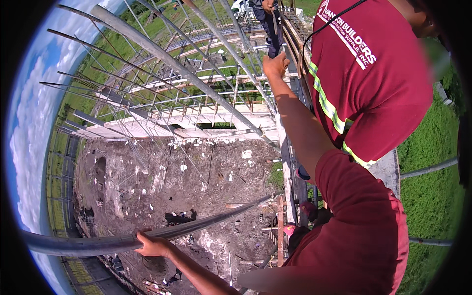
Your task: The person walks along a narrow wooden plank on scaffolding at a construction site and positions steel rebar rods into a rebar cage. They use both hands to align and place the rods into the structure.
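Note:
My left hand [152, 244] grips a long grey steel pipe [88, 244] that runs level across the lower left, high above the ground. My right arm stretches up the middle of the picture in a maroon sleeve. My right hand [275, 65] is closed around a thin upright steel bar [282, 42] at the edge of a scaffold frame [294, 46]. Both hands are far apart, with open air between them.
A person in a maroon shirt [373, 83] with a yellow reflective stripe stands close at upper right. Another person's legs [268, 17] show at the top. Slanted pipes [196, 81] and rebar cross the upper left. Wooden formwork [196, 120], muddy ground [196, 187] and grass [427, 196] lie far below.

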`<state>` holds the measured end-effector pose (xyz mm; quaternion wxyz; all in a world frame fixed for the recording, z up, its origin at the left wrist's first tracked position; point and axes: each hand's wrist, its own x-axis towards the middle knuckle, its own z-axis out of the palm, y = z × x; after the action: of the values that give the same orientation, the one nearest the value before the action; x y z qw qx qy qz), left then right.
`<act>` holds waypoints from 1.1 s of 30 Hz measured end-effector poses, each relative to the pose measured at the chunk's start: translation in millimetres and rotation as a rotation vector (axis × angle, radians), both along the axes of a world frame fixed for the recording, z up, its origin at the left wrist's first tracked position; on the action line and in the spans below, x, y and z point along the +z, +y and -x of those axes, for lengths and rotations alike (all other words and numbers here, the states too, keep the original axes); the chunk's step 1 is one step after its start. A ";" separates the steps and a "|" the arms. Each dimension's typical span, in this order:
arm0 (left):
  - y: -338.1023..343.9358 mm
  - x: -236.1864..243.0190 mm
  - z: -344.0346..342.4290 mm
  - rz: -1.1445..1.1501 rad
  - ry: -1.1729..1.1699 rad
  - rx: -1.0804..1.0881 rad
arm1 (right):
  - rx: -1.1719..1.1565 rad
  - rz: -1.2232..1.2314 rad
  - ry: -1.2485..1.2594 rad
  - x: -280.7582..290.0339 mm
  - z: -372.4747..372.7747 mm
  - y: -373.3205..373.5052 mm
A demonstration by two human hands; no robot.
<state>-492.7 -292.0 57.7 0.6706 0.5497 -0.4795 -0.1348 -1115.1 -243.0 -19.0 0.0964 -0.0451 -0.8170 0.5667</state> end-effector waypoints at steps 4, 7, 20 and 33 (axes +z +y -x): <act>-5.1 -6.1 -7.6 0.018 0.009 0.053 | -0.071 0.044 -0.176 4.8 42.4 -13.6; -5.7 -9.4 -8.8 0.043 -0.086 0.084 | -0.094 0.182 -0.126 10.1 79.0 -17.9; 2.7 2.9 4.7 0.047 0.007 -0.020 | 0.347 0.595 -0.240 12.7 145.4 -33.0; 1.8 2.4 2.5 0.066 0.051 0.004 | 0.452 0.679 -0.361 -60.2 -115.1 -14.2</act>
<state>-495.2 -290.2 60.0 0.7007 0.5246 -0.4654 -0.1311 -1000.0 -257.1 -79.2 -0.1944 0.0070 -0.5777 0.7928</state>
